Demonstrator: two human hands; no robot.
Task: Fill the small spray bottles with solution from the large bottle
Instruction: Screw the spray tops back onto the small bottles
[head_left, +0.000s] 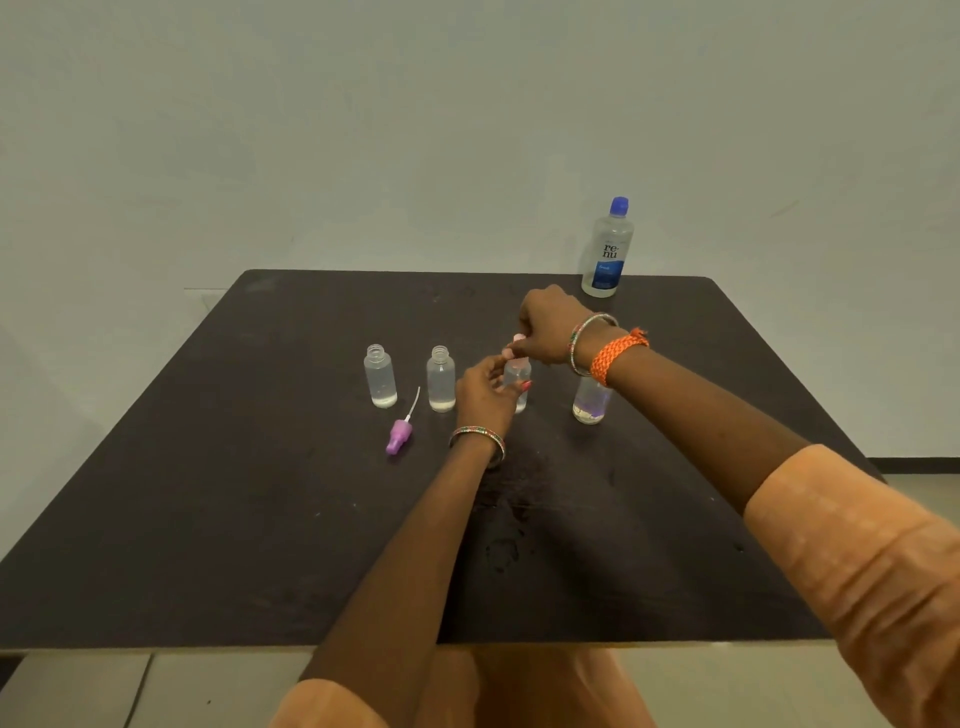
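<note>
Nearest to us, we are seeing two forearms in orange sleeves (857, 561) reaching forward over a dark desk (208, 519). A purple spray pump (399, 435) with its thin dip tube is lying on its side on the desk, just in front of the row of small bottles. We are observing the left hand (485, 392), a beaded bangle (477, 435) at its wrist, curling its fingers around the body of the third small bottle (518, 375), which is standing upright. Directly above, the right hand (545, 325) is pinching a pale pink cap (518, 339) at that bottle's neck; whether the cap is seated we cannot tell. To the left, two uncapped small bottles, the first (380, 376) and the second (441, 379), are standing upright and apart, each showing a shallow layer of liquid at the bottom. To the right, a fourth small bottle (591, 402) is standing partly hidden behind the right wrist, which is wearing an orange braided band (615, 353). Farthest away, the large bottle (608, 252) with a blue cap is standing upright at the desk's far edge, well apart from both hands.
</note>
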